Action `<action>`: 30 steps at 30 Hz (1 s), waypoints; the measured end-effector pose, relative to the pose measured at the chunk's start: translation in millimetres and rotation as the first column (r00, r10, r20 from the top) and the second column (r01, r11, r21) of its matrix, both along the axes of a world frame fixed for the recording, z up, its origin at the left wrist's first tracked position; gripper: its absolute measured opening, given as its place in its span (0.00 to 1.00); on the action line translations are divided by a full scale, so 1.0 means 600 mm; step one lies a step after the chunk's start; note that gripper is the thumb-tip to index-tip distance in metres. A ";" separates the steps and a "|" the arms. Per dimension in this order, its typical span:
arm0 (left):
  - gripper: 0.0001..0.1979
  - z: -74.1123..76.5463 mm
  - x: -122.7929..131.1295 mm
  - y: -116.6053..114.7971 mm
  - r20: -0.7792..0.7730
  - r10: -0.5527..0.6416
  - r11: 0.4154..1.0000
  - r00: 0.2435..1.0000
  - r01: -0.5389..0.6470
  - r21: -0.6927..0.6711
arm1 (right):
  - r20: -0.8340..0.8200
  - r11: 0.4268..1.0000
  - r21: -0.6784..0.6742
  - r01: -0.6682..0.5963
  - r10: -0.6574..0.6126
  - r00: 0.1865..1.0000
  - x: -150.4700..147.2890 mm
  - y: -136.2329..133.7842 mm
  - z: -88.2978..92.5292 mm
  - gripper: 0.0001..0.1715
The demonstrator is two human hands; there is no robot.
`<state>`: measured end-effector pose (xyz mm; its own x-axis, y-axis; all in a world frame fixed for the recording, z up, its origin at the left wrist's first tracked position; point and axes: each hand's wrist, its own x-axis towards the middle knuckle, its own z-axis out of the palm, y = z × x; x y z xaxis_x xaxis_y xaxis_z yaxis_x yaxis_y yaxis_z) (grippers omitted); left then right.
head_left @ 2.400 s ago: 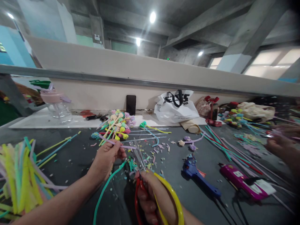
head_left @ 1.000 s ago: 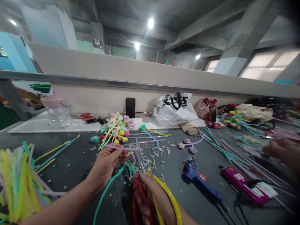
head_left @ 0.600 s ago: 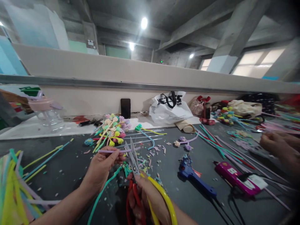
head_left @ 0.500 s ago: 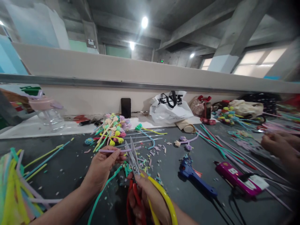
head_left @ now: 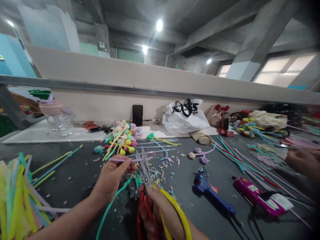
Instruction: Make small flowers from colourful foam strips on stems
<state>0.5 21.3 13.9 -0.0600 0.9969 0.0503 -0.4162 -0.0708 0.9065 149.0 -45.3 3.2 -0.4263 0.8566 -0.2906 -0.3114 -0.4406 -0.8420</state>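
My left hand (head_left: 110, 178) pinches a short pale purple fuzzy stem (head_left: 122, 160), held level above the dark table (head_left: 75, 173). My right hand (head_left: 160, 213) grips scissors (head_left: 145, 173) with red and yellow handles; the blades are spread a little, their tips beside the stem's right end. A teal fuzzy stem (head_left: 112, 200) curves across the table under my left wrist. Small cut scraps (head_left: 162, 166) lie scattered beyond the blades.
A bunch of small coloured flowers on stems (head_left: 123, 136) lies behind my hands. Long coloured stems (head_left: 17, 196) are piled at left. A blue glue gun (head_left: 212, 195) and a magenta one (head_left: 257, 196) lie at right. Another person's hand (head_left: 302, 163) works at the far right.
The purple stem has become shorter than it was 2.4 s ago and now lies level. The scissors stay beside its right end. The other person's hand shifted slightly.
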 end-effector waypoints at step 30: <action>0.08 -0.010 -0.006 0.004 -0.027 -0.032 0.999 0.999 0.033 0.033 | 0.086 0.997 -0.072 0.039 -0.032 0.996 0.001 -0.001 0.019 0.22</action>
